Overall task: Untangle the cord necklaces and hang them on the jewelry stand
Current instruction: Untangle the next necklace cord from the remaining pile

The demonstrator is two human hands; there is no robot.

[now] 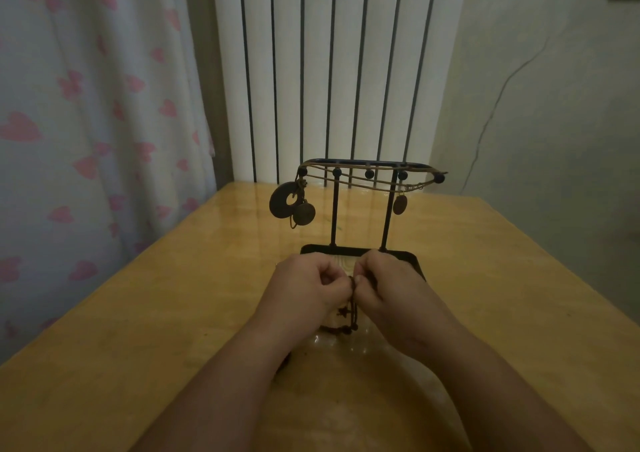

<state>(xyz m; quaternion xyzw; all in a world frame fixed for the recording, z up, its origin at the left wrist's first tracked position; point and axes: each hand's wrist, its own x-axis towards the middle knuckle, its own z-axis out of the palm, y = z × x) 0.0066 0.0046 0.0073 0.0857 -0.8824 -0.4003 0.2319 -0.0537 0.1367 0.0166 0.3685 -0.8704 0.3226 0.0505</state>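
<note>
Both hands meet over the wooden table, just in front of the jewelry stand. The left hand and the right hand have curled fingers, and they pinch a dark cord necklace between them. A part of this cord hangs down and lies on the table between the wrists, with small knots on it. On the top bar of the stand light brown cords are draped. A ring pendant and a round disc hang at its left end, and 1 oval pendant hangs near the right post. Behind the table stand a white radiator and a curtain with pink hearts.
</note>
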